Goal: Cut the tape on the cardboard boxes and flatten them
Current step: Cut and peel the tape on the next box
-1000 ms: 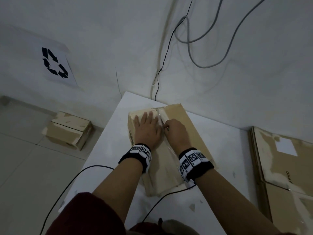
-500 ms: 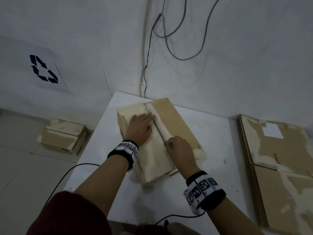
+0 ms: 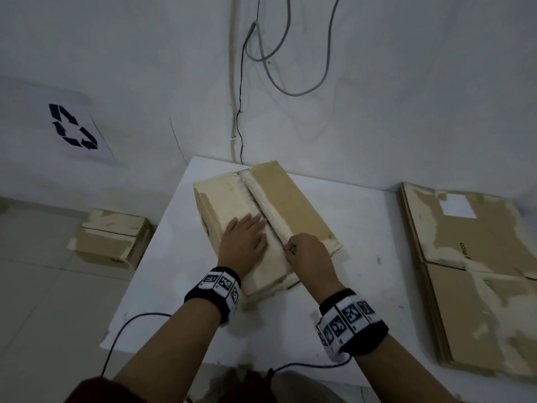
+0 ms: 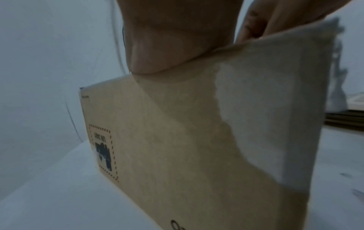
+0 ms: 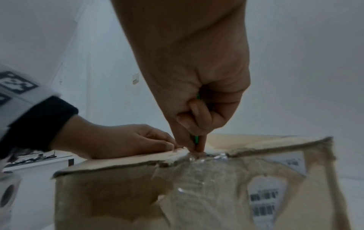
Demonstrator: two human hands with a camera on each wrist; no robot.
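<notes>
A taped cardboard box [image 3: 293,199] lies on the white table [image 3: 363,257], its taped seam [image 3: 268,210] running from the far end toward me. My left hand [image 3: 245,242] lies flat on the box's left flap, fingers straight, pressing it down; it also shows in the right wrist view [image 5: 118,140]. My right hand [image 3: 308,254] grips a thin green cutter [image 5: 196,140] in a fist, its tip in the seam near the box's near end. Clear tape [image 5: 199,174] runs down the near end face [image 5: 118,202].
A stack of flattened cardboard [image 3: 470,269] lies on the table's right side. Another taped box [image 3: 112,238] sits on the floor at the left. Cables [image 3: 279,68] hang on the wall behind. A black wire [image 3: 122,338] trails over the table's near left edge.
My right hand has drawn the cutter along the seam from the far end toward the near end. My left hand slid back along the left flap with it.
</notes>
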